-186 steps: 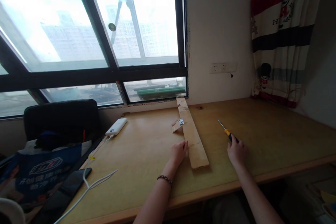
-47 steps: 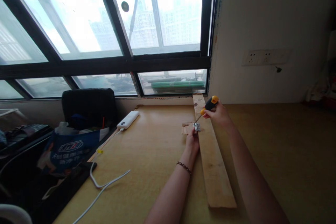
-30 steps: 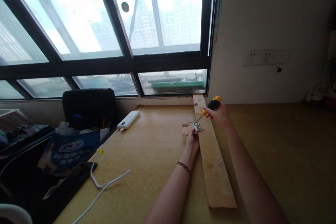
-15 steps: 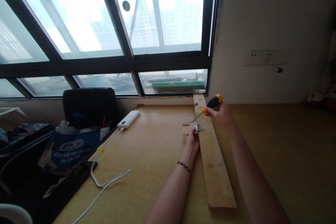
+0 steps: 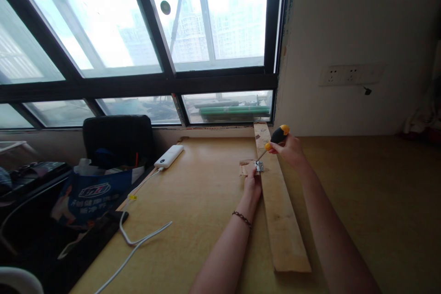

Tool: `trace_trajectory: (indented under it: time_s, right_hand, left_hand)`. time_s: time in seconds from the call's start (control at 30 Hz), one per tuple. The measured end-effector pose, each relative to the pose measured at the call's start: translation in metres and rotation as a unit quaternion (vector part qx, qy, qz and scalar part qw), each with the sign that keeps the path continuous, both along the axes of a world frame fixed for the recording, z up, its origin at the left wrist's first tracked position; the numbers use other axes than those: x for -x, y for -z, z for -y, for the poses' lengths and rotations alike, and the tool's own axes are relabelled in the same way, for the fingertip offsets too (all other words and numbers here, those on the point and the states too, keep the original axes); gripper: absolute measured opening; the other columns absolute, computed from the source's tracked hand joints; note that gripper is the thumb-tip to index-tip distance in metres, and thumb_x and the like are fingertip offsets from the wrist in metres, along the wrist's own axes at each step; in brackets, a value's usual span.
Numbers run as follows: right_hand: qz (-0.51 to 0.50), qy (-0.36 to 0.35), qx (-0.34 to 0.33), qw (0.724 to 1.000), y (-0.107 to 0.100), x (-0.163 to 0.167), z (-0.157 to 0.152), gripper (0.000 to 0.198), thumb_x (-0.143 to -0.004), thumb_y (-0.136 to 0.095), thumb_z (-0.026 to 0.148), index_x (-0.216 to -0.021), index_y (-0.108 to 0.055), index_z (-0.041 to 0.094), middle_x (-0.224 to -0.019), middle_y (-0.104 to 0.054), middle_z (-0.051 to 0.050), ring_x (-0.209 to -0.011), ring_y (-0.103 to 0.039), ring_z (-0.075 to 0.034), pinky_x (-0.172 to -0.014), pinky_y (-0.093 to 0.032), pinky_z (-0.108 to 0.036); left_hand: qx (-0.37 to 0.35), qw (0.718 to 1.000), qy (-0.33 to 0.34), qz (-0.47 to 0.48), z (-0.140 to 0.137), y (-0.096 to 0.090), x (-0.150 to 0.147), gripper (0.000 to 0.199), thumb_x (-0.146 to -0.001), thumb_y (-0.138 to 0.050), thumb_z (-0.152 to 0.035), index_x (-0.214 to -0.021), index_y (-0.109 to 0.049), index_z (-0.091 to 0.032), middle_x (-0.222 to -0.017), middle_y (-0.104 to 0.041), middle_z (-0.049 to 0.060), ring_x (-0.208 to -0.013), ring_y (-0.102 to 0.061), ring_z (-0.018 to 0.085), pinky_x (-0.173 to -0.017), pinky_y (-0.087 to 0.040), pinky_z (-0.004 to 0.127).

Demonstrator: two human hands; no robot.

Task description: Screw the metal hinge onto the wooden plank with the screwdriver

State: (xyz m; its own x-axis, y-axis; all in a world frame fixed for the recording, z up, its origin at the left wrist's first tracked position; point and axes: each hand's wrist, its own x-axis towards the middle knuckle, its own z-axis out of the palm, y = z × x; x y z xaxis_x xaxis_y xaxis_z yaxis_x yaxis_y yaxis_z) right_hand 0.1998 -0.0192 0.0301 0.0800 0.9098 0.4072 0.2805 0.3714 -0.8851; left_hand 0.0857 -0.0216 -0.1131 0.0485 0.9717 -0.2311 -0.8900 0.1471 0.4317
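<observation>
A screwdriver [image 5: 279,134] with a black and yellow handle is held in my right hand [image 5: 288,149], its fingers closed round the lower end of the handle. Its shaft slants down to the left, and the tip is at a small metal hinge [image 5: 259,166]. This hinge spans a short wooden piece [image 5: 245,168] and a long wooden board [image 5: 284,220]. My left hand [image 5: 253,185] is closed at the near edge of the hinge, thumb pressed against it; the other fingers are mostly hidden.
The board lies lengthwise on the wooden table [image 5: 206,220], its far end by the window. To the left are a white power bank [image 5: 169,156] and its white cable [image 5: 132,243]. A black chair [image 5: 117,135] with a blue bag [image 5: 93,197] stands beside the table.
The screwdriver tip has shifted right, from over the short wooden piece to the hinge. Its handle has dipped slightly left. My left hand stays in place.
</observation>
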Motion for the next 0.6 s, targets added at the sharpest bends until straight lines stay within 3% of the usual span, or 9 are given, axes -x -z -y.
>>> trace_trajectory:
  time_s: [0.13,0.3,0.4,0.5,0.6]
  right_hand:
    - [0.05,0.02,-0.013,0.998,-0.0021,0.0004,0.0021,0.029,-0.065,-0.064,0.034,-0.083,-0.048,0.018,-0.07,-0.065,-0.005,-0.053,-0.064,-0.02,-0.049,-0.053,-0.031]
    - [0.187,0.135,-0.083,0.97,-0.0066,0.0027,0.0037,0.034,-0.057,-0.067,0.042,-0.077,-0.052,0.018,-0.058,-0.061,-0.001,-0.054,-0.061,-0.02,-0.053,-0.048,-0.03]
    - [0.202,0.17,-0.105,0.959,-0.0064,0.006,0.0042,0.035,-0.056,-0.067,0.046,-0.073,-0.052,0.018,-0.058,-0.061,-0.003,-0.057,-0.061,-0.022,-0.054,-0.048,-0.031]
    - [0.163,0.153,-0.09,0.971,-0.0046,0.0085,0.0045,0.034,-0.059,-0.066,0.045,-0.073,-0.051,0.018,-0.061,-0.063,-0.004,-0.055,-0.062,-0.021,-0.053,-0.049,-0.031]
    - [0.076,0.081,-0.035,0.993,-0.0043,0.0085,0.0051,0.035,-0.06,-0.067,0.042,-0.078,-0.05,0.017,-0.065,-0.065,-0.005,-0.046,-0.061,-0.019,-0.043,-0.05,-0.029]
  left_hand:
    - [-0.005,1.0,-0.001,-0.002,0.0005,-0.0003,0.0004,0.015,-0.067,-0.058,-0.017,-0.081,-0.061,-0.013,-0.082,-0.066,0.007,-0.082,-0.062,0.019,-0.086,-0.043,0.034]
    - [0.003,1.0,0.014,0.005,0.001,-0.0016,0.0007,0.014,-0.068,-0.057,-0.016,-0.081,-0.061,-0.013,-0.082,-0.066,0.007,-0.083,-0.062,0.019,-0.086,-0.044,0.035]
    - [0.008,1.0,0.009,0.005,0.0007,-0.0014,0.0006,0.013,-0.069,-0.057,-0.016,-0.08,-0.061,-0.014,-0.081,-0.066,0.007,-0.085,-0.061,0.02,-0.086,-0.044,0.036]
    - [0.007,1.0,0.001,-0.007,0.0002,-0.0002,0.0005,0.012,-0.068,-0.057,-0.017,-0.079,-0.062,-0.014,-0.083,-0.067,0.007,-0.087,-0.061,0.021,-0.087,-0.044,0.037]
    - [-0.003,1.0,-0.011,-0.009,-0.0002,0.0009,0.0006,0.013,-0.068,-0.057,-0.017,-0.08,-0.062,-0.014,-0.084,-0.067,0.007,-0.088,-0.061,0.021,-0.088,-0.043,0.036]
